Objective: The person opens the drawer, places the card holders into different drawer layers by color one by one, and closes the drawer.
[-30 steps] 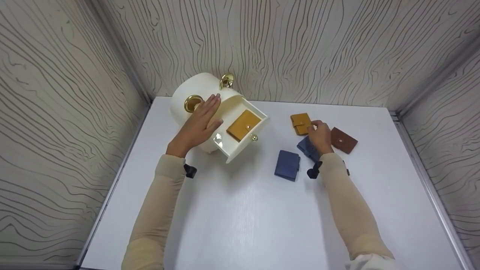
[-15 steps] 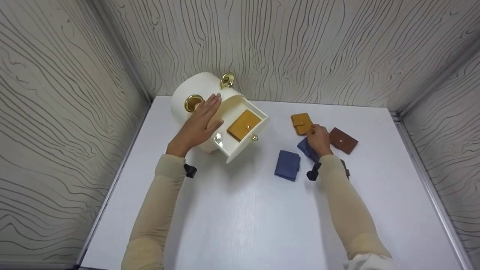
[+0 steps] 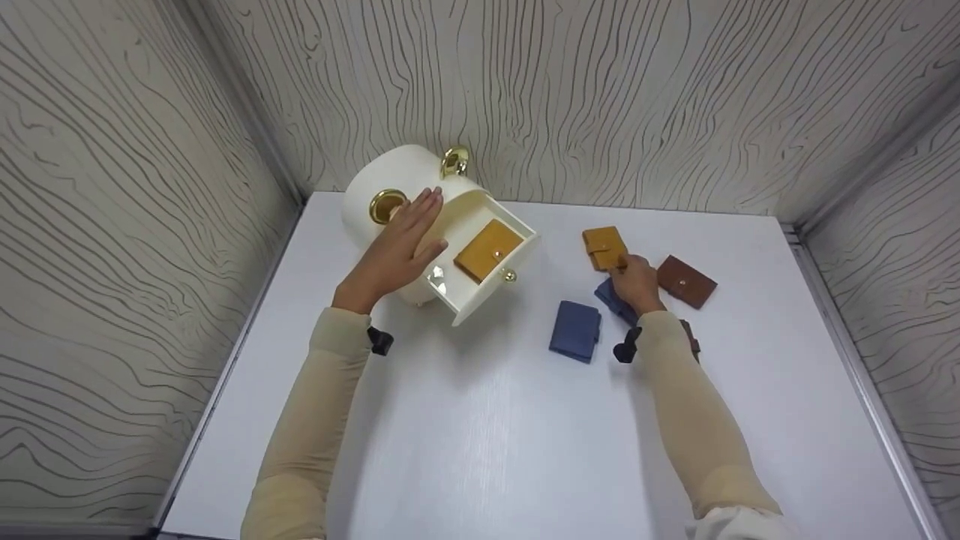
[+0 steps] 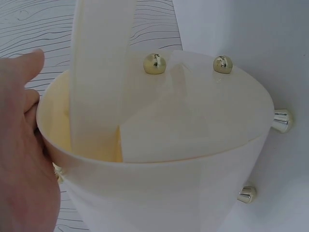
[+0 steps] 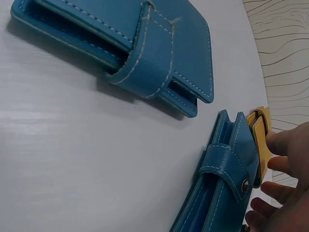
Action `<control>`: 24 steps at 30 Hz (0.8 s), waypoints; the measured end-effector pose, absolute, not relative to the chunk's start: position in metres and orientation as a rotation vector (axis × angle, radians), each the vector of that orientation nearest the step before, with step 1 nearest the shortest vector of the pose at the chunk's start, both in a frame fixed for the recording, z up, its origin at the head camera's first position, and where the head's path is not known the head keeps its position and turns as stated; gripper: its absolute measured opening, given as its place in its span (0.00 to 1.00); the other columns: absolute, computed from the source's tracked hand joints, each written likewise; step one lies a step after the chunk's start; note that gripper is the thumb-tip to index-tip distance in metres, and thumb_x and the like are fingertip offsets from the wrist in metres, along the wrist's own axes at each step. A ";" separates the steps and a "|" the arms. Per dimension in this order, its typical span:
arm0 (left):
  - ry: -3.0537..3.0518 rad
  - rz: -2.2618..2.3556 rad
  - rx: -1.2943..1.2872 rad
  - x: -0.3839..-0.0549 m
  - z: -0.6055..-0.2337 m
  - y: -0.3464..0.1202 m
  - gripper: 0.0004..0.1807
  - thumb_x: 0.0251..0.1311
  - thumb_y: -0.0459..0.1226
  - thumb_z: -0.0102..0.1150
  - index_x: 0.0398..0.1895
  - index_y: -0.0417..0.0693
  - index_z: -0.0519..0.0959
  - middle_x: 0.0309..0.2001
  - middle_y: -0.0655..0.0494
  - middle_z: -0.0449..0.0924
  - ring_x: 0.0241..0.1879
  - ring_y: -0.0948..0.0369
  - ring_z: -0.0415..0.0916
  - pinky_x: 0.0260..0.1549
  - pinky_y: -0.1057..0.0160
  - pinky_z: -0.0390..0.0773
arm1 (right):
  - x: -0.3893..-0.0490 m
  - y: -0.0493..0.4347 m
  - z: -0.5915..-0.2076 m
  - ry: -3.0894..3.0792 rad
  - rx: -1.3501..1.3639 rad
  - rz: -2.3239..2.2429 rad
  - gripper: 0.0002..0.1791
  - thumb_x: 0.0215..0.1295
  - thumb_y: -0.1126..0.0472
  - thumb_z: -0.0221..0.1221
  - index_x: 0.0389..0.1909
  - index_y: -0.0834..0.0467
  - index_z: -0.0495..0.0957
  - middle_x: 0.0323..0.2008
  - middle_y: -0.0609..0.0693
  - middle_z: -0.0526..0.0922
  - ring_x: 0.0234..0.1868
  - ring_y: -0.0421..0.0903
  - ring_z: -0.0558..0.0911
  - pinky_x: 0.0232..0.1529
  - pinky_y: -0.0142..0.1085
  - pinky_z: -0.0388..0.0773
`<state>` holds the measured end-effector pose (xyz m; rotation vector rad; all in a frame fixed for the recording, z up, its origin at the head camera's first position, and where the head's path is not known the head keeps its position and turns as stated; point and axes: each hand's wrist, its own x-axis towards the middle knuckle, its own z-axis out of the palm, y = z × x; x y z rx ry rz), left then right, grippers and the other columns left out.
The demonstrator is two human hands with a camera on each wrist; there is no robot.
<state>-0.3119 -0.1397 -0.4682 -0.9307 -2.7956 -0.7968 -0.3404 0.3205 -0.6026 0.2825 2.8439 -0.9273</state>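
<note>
My left hand [image 3: 394, 251] rests with straight fingers on the white rounded drawer box [image 3: 405, 166], which has gold ring-like trims. Its drawer [image 3: 466, 309] is pulled out, with a mustard-yellow wallet [image 3: 486, 251] inside. My right hand [image 3: 636, 285] is over a blue wallet [image 5: 219, 179], partly covering it in the head view. Its thumb and fingertips [image 5: 277, 142] are at the near corner of another yellow wallet [image 3: 602, 247]; in the right wrist view the fingers are loosely bent and spread, gripping nothing visible.
A second blue wallet [image 3: 575, 331] lies left of my right wrist. To the hand's right is a brown wallet [image 3: 685, 282], and another brown item [image 3: 690, 339] shows partly from behind the wrist. Patterned walls [image 3: 570, 97] enclose the white table [image 3: 465, 435].
My right hand has shifted slightly left and toward me, its fingertips now lower along the yellow wallet's corner. The left hand and the drawer box have stayed still.
</note>
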 end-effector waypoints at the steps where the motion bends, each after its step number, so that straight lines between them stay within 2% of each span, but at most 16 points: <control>1: -2.796 -0.796 -0.930 -0.312 -0.468 -0.140 0.40 0.83 0.50 0.48 0.88 0.45 0.47 0.89 0.53 0.43 0.88 0.53 0.38 0.88 0.51 0.38 | -0.340 0.321 -0.603 2.846 0.278 -0.914 0.31 0.85 0.58 0.47 0.80 0.71 0.60 0.78 0.73 0.63 0.80 0.70 0.62 0.82 0.61 0.58; 9: -2.776 -0.813 -0.942 -0.310 -0.467 -0.139 0.40 0.83 0.49 0.50 0.87 0.44 0.47 0.88 0.53 0.44 0.88 0.52 0.38 0.87 0.50 0.38 | -0.336 0.323 -0.605 2.902 0.254 -0.846 0.32 0.84 0.57 0.48 0.78 0.73 0.62 0.76 0.76 0.64 0.77 0.74 0.62 0.81 0.65 0.58; 15: -2.782 -0.786 -0.939 -0.312 -0.470 -0.139 0.41 0.83 0.50 0.49 0.88 0.46 0.46 0.89 0.54 0.42 0.88 0.54 0.37 0.88 0.52 0.37 | -0.334 0.324 -0.606 2.921 0.279 -0.864 0.27 0.83 0.58 0.50 0.72 0.72 0.71 0.70 0.73 0.72 0.72 0.72 0.68 0.77 0.64 0.64; 24: -2.771 -0.806 -0.950 -0.312 -0.470 -0.140 0.41 0.83 0.49 0.50 0.88 0.45 0.46 0.89 0.53 0.43 0.88 0.52 0.38 0.87 0.50 0.38 | -0.333 0.323 -0.607 2.944 0.267 -0.835 0.23 0.83 0.58 0.52 0.65 0.70 0.78 0.64 0.69 0.80 0.67 0.66 0.77 0.72 0.62 0.72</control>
